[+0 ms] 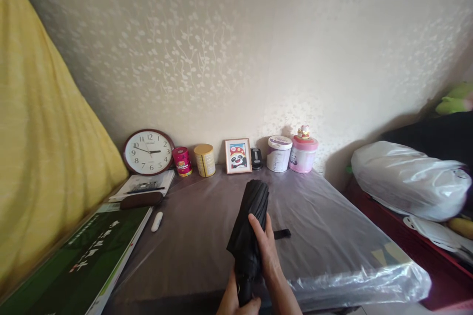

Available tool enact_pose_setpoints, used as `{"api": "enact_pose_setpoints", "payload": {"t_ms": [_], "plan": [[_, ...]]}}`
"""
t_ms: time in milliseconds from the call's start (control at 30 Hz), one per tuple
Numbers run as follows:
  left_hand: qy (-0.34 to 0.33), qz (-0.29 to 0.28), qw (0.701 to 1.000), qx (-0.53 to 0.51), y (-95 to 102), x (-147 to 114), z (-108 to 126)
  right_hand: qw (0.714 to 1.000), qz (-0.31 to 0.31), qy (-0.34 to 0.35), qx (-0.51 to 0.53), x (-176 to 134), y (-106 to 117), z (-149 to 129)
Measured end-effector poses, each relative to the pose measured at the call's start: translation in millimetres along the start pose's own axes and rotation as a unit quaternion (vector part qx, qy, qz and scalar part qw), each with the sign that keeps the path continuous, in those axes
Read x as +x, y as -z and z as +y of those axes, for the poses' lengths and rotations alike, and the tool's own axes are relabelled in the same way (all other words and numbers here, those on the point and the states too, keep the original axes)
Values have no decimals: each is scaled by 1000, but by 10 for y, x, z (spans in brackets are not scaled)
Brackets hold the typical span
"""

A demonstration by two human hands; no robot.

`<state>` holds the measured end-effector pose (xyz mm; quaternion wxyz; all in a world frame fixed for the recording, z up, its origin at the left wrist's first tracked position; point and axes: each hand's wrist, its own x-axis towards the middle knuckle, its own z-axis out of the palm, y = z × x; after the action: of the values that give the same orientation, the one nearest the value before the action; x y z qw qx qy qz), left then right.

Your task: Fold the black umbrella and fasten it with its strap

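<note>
A folded black umbrella [248, 229] is held up at a slant over the front middle of the table, its top pointing away from me. Low in the view, my left hand [236, 298] is wrapped round its dark handle, partly cut off by the bottom edge. My right hand [266, 246] grips the gathered cloth from the right side, thumb lying across the folds. A loose black strap [283, 234] sticks out to the right of that hand.
Plastic film covers the table [314, 221]. Along the wall stand a clock [149, 151], tins [204, 160], a panda picture frame [238, 156] and tubs [280, 153]. At left lie a large green book [84, 256], a dark case [141, 200] and a small white object [157, 221].
</note>
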<state>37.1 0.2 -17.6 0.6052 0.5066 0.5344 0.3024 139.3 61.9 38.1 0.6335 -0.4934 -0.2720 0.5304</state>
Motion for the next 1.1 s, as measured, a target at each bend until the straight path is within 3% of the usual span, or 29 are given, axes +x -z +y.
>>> {"api": "enact_pose_setpoints", "payload": {"t_ms": [100,200,267,333,400,433,500,633,733,800,867,933,1100], "plan": [[-14,64,988,137,54,77,-91,999,7,26,-34,28,-28,77],[-15,67,974,216,140,67,-47,999,20,31,-30,27,-37,122],[-57,41,982,175,186,6,73,999,27,18,-17,12,-31,115],[-88,-22,992,85,208,-70,216,1000,13,-4,2,-5,-21,90],[-39,-86,995,13,203,-122,309,1000,-15,-18,12,-16,-13,67],[-31,-85,996,4,191,-130,322,1000,-24,-18,10,-17,-10,60],[-44,-45,998,23,158,-110,275,1000,-22,-1,-11,-14,-11,62],[-81,53,980,173,130,-29,104,997,8,44,-55,0,-32,103],[-132,75,968,199,179,-48,145,998,3,36,-56,-4,-48,107],[-154,31,979,128,222,-95,253,999,-1,23,-46,-11,-51,85],[-95,-55,993,43,245,-138,350,999,1,20,-40,-14,-47,60],[-58,-85,995,9,235,-152,383,999,-6,20,-49,-11,-43,46],[-129,54,979,147,165,-67,218,997,-5,22,-77,4,-49,82]]}}
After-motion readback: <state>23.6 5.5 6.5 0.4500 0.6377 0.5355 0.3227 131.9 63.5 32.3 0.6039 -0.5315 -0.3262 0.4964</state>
